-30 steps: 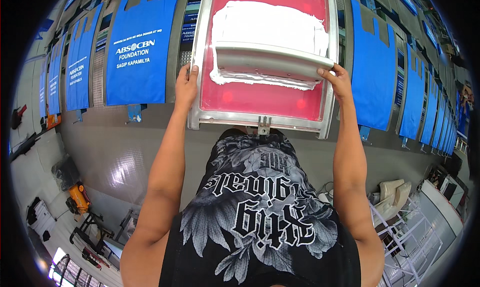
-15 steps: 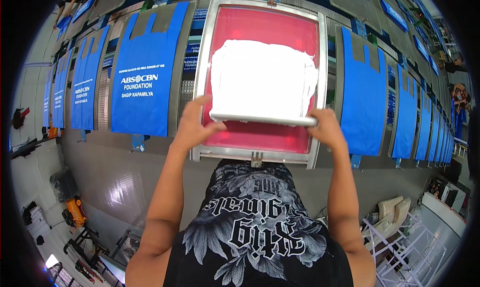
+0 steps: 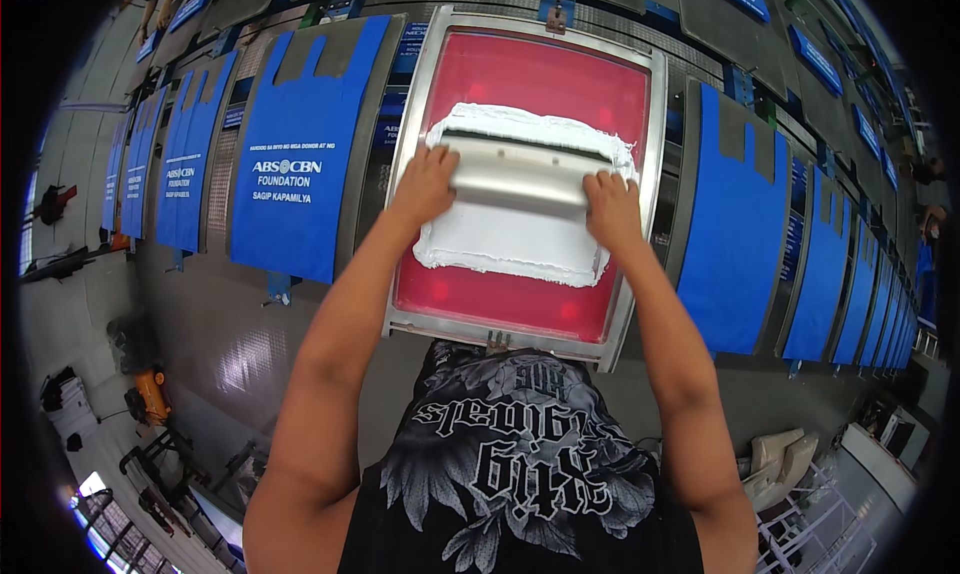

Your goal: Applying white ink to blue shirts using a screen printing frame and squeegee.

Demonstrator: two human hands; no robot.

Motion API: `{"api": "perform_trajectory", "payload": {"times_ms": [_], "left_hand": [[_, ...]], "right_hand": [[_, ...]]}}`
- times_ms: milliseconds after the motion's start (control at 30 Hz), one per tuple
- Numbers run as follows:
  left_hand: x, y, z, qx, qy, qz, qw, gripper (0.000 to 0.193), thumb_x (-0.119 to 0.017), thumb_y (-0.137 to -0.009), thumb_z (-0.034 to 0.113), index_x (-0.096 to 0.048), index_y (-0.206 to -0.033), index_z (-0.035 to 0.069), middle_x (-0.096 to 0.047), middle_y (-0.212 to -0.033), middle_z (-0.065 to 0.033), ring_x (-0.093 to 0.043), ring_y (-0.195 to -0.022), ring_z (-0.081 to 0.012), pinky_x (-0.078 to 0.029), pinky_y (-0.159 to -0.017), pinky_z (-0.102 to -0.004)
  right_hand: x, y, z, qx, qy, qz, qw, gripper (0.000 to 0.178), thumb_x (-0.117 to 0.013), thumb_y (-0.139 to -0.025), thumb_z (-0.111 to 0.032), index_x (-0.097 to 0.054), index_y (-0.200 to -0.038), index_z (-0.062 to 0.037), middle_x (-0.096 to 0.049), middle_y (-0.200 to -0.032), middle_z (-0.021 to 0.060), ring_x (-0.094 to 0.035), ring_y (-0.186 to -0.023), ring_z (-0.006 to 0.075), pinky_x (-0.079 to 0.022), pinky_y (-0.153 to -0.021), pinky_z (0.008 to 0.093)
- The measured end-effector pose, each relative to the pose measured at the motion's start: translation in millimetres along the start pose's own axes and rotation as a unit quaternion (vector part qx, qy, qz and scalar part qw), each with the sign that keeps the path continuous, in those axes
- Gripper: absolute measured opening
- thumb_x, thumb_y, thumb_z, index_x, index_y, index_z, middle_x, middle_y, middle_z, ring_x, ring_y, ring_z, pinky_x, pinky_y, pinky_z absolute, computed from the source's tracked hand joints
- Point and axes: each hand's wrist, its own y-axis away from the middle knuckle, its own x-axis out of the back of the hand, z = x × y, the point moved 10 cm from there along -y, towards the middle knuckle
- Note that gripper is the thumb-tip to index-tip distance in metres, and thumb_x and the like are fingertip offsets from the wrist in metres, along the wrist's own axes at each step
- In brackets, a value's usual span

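The broad metal squeegee lies crosswise between the two sets of fingers, a dark strip along its far edge. The left hand has its fingers curled closed over one end; the right hand grips the other end likewise. Both thumbs are largely hidden from where I stand. White ink spreads as a wide sheet on the near side of the fingers, with a narrower band just beyond them. It sits on a red screen, within a metal frame whose side rails run just outside either hand. In my judgement, a spreading stroke is in hand; the next move calls for level, even pressure from both ends. Well outside the fingers, blue bags lie flat on boards.
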Motion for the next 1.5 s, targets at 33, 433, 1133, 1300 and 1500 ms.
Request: {"api": "perform_trajectory", "payload": {"times_ms": [33,433,1133,1300,1500], "left_hand": [[-0.3,18.0,10.5,0.009,0.016,-0.025,1.000,0.043,-0.069,-0.063,0.006,-0.055,-0.104,0.007,-0.054,-0.108,-0.0116,-0.050,-0.104,-0.0300,-0.043,-0.087,-0.0412],[23.1,111.3,65.4,0.025,0.130,-0.044,0.990,0.041,-0.069,-0.054,0.001,-0.060,-0.094,0.005,-0.060,-0.093,-0.0100,-0.055,-0.088,-0.0295,-0.043,-0.079,-0.0409],[18.6,17.1,24.6,0.037,0.117,-0.050,0.991,0.034,-0.070,-0.056,0.003,-0.065,-0.089,0.006,-0.064,-0.085,-0.0124,-0.059,-0.085,-0.0327,-0.043,-0.080,-0.0438],[27.9,-99.6,0.5,0.055,0.114,-0.091,0.988,0.024,-0.072,-0.069,0.021,-0.068,-0.086,0.004,-0.066,-0.080,-0.0164,-0.064,-0.076,-0.0358,-0.051,-0.073,-0.0427],[44.0,51.4,41.8,0.040,0.104,-0.148,0.983,0.033,-0.073,-0.061,0.007,-0.066,-0.093,0.005,-0.064,-0.089,-0.0130,-0.058,-0.089,-0.0331,-0.043,-0.082,-0.0441]], "right_hand": [[-7.2,16.7,-4.9,-0.015,-0.016,-0.050,0.998,0.031,-0.055,-0.071,0.000,-0.055,-0.101,-0.0079,-0.055,-0.097,0.0083,-0.054,-0.096,0.0267,-0.038,-0.090,0.0521],[26.0,122.8,-31.4,-0.069,-0.144,-0.127,0.979,0.040,-0.058,-0.059,0.003,-0.061,-0.098,-0.0063,-0.062,-0.092,0.0109,-0.056,-0.091,0.0299,-0.033,-0.102,0.0515],[13.2,37.4,21.5,-0.064,-0.115,-0.073,0.989,0.043,-0.062,-0.059,0.002,-0.066,-0.101,-0.0093,-0.065,-0.096,0.0135,-0.057,-0.092,0.0324,-0.032,-0.104,0.0519],[30.7,-67.1,75.7,-0.084,-0.106,-0.118,0.984,0.035,-0.061,-0.065,-0.004,-0.068,-0.098,-0.0143,-0.066,-0.076,0.0162,-0.063,-0.075,0.0352,-0.049,-0.075,0.0440],[40.7,68.3,-0.3,-0.086,-0.095,-0.213,0.968,0.040,-0.061,-0.063,-0.001,-0.067,-0.102,-0.0121,-0.066,-0.095,0.0100,-0.058,-0.099,0.0300,-0.028,-0.107,0.0522]]}}
